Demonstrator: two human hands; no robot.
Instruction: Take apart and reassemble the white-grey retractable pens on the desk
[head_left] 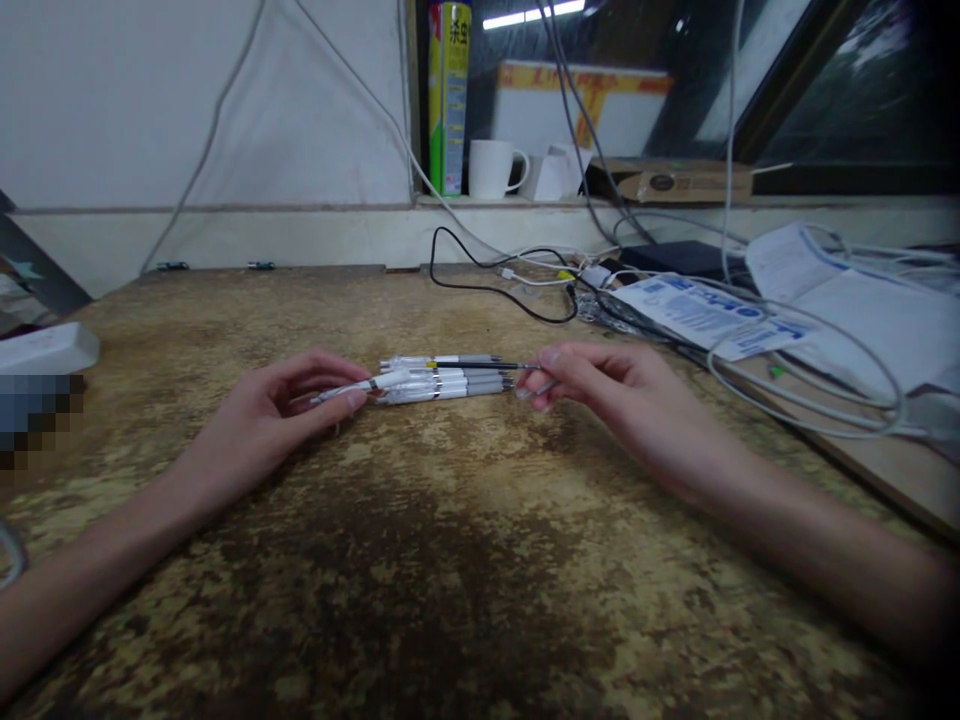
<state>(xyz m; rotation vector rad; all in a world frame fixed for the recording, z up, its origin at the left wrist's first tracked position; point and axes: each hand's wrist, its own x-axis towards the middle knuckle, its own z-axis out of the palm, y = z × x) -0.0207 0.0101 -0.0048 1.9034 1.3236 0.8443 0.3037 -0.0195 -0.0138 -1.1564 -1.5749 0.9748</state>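
My left hand (319,392) is closed on a white pen barrel (386,381) that points right and slightly up. Between the thumb and fingers of my right hand (574,375) is a thin black pen refill (480,366) with a yellow band at its left end. A small greyish, clear piece (534,391) also shows at the right fingertips; its kind is hard to make out. Just behind the barrel and refill, several white pens with grey grips (480,385) lie side by side on the worn wooden table (450,560).
Cables and papers (712,310) crowd the table's right side. A black cable (487,290) loops at the back. On the ledge stand a white mug (495,170) and a yellow-green spray can (448,100). A white object (49,348) sits at the left edge.
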